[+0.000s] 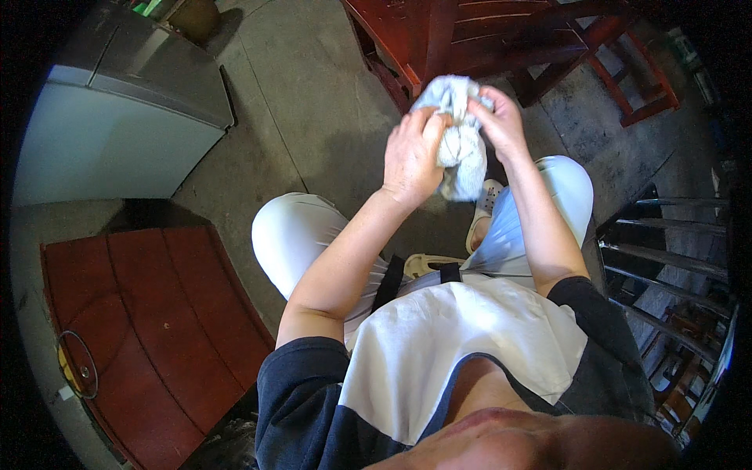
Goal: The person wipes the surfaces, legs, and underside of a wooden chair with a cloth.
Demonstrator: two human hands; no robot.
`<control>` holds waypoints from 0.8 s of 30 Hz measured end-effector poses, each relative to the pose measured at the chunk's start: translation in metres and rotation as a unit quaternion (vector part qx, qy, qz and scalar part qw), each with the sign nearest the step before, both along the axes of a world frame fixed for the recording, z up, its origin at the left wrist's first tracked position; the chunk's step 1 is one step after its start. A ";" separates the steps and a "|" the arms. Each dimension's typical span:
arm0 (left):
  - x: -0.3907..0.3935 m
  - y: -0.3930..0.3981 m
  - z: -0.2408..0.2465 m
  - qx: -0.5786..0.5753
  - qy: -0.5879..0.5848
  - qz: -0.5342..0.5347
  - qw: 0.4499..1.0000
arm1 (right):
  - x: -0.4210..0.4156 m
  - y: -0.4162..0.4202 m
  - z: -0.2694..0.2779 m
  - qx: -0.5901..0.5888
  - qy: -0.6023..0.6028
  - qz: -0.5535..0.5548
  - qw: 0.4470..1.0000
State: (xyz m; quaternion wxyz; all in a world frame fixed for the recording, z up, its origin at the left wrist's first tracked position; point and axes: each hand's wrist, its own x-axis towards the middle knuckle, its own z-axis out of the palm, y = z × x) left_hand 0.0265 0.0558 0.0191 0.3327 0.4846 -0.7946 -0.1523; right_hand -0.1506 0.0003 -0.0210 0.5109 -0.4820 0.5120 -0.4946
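Observation:
A crumpled pale cloth, perhaps a towel, hangs in the air in front of my knees. My left hand grips its left side, fingers curled over the fabric. On the upper right, my right hand pinches a fold between thumb and fingers. The lower end of the cloth dangles loose and looks slightly blurred. Its underside is hidden from me.
A dark red wooden chair stands just beyond the cloth. To my left are a grey refrigerator-like cabinet and a low red-brown wooden surface. A metal-barred rack is at my right, above the concrete floor.

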 end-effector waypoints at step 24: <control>0.032 -0.022 -0.007 0.229 0.118 -0.219 0.941 | -0.008 0.006 0.005 0.044 -0.100 -0.009 0.994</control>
